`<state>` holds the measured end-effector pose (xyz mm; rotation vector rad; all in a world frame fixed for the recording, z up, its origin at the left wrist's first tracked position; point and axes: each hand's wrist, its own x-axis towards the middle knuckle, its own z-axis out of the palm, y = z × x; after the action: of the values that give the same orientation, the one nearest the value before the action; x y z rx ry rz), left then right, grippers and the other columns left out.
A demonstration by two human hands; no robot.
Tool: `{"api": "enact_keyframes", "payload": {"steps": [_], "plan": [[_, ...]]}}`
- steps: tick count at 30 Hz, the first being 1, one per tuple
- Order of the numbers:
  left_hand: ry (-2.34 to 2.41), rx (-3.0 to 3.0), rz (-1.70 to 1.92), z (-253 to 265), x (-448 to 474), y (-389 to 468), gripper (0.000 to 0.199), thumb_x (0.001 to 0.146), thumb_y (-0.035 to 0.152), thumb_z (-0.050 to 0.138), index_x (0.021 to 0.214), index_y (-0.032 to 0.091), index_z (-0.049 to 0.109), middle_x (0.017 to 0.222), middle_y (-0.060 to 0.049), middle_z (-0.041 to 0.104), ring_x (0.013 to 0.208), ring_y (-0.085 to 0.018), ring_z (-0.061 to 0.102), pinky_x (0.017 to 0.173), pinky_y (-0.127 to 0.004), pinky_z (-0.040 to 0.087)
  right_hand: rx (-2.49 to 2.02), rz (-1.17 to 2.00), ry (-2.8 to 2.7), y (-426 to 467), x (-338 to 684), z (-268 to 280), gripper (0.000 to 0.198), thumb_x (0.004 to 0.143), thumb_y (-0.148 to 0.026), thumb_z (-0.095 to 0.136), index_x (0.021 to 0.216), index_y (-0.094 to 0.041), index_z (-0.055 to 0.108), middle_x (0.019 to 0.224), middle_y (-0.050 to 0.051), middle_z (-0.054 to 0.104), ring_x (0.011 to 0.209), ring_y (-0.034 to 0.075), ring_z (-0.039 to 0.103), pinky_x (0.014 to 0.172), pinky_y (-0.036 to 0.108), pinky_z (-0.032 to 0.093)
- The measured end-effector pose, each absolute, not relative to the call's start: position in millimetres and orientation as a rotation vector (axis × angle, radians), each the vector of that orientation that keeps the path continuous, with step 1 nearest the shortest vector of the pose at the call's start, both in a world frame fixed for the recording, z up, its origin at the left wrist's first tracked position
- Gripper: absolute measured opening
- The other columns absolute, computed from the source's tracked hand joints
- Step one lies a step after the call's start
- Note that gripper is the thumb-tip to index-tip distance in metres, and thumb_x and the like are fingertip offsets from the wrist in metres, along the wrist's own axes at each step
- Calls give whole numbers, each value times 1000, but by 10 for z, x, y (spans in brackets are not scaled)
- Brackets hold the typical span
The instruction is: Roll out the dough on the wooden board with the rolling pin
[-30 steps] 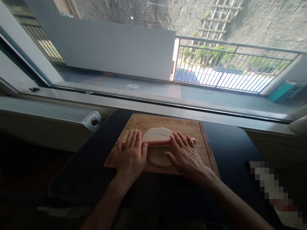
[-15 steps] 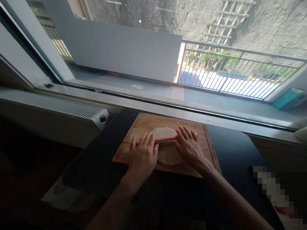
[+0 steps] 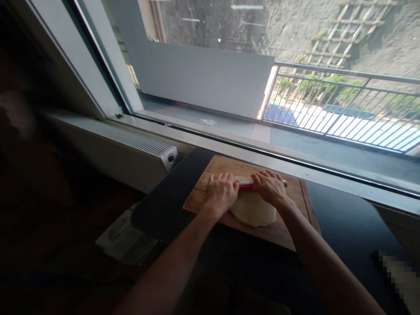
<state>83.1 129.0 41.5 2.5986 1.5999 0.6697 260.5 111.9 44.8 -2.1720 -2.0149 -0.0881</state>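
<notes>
A red rolling pin (image 3: 246,187) lies across a flat sheet of pale dough (image 3: 254,212). My left hand (image 3: 222,192) is closed over the pin's left part, covering that end. On the right, my right hand (image 3: 269,187) bends its fingers over the pin, and a short tip sticks out beyond them. Most of the dough shows on the near side of the pin, with a thin strip beyond it. Under the dough is a wooden board (image 3: 226,164), whose near edge is partly hidden by my forearms.
The board rests on a dark table (image 3: 348,214) beside a window sill (image 3: 203,138). A white radiator (image 3: 141,146) stands at the left below the window. Lower left, a pale, dim object (image 3: 126,240) sits below the table edge. A pixelated patch covers something at lower right.
The view has swung left, so the table appears further right. Both hands and the rolling pin have moved away from me over the dough, leaving more dough visible on the near side.
</notes>
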Motion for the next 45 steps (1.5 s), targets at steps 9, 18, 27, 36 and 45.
{"api": "enact_keyframes", "payload": {"steps": [9, 18, 27, 36, 45], "plan": [[1287, 2736, 475, 459, 739, 808, 46, 92, 39, 27, 130, 19, 44, 131, -8, 51, 130, -25, 31, 105, -49, 23, -1983, -61, -2112, 716, 3069, 174, 52, 94, -44, 15, 129, -23, 48, 140, 3, 41, 134, 19, 27, 108, 42, 22], [1058, 2621, 36, 500, 783, 1371, 55, 92, 43, 14, 142, 21, 23, 150, -6, 22, 138, -23, 13, 109, -53, 12, -1926, -136, -2019, 1271, 2896, 193, 45, 93, -40, 23, 112, -24, 59, 130, 2, 52, 131, 25, 32, 106, 50, 23], [801, 2670, 70, 449, 891, 1285, 57, 91, 36, 23, 144, 17, 11, 151, -6, 19, 138, -18, 13, 113, -42, 8, -1700, -32, -1770, 541, 3639, 160, 44, 91, -42, 35, 126, -20, 50, 134, 7, 47, 130, 21, 34, 109, 42, 28], [943, 2747, 299, 326, 1045, 1132, 54, 90, 25, 30, 143, 21, 22, 150, -8, 22, 136, -23, 22, 109, -44, 21, -1916, 64, -1666, 371, 3688, 103, 49, 90, -44, 32, 125, -15, 52, 134, 11, 46, 128, 25, 36, 107, 45, 30], [913, 2850, 275, 373, 1213, 935, 54, 88, 27, 33, 141, 17, 29, 150, -8, 19, 138, -24, 13, 112, -46, 13, -1987, 48, -1526, -56, 4026, 59, 46, 89, -43, 34, 122, -17, 54, 133, 10, 46, 128, 25, 36, 107, 44, 30]]}}
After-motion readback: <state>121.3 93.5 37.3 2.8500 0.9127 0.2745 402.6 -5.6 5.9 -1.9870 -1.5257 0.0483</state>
